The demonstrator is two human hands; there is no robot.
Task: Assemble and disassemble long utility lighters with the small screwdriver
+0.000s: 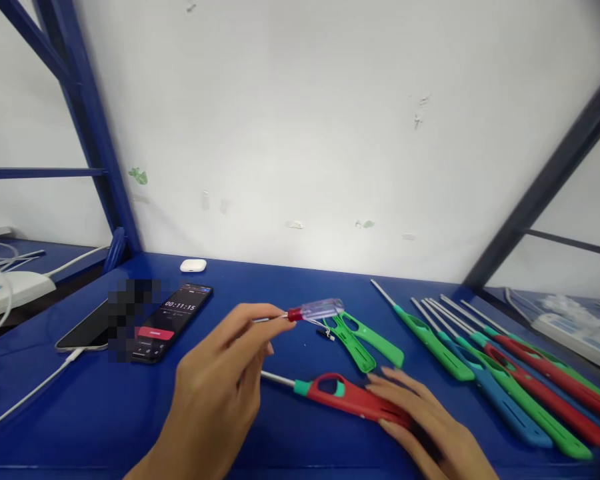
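Note:
Between the thumb and fingers of my left hand (225, 373) is a small screwdriver (320, 309), pinched by its metal shaft. Its clear purple handle with a red collar points right, raised above the table. My right hand (430, 420) grips the rear end of a red gas lighter (353, 398) lying on the table, thumb on the near side and fingers on the far side. The lighter's metal tube points left and passes behind my left hand. Just beyond it lie opened green lighter casing halves (375, 339), with a small dark igniter part (326, 333) on a wire beside them.
Several red, green and blue gas lighters (515, 403) lie in a row at the right. Two phones stand at the left, one showing a timer (180, 313), the other (87, 327) on a white cable. A white earbud case (193, 265) sits near the wall. Blue metal posts (95, 127) frame the table.

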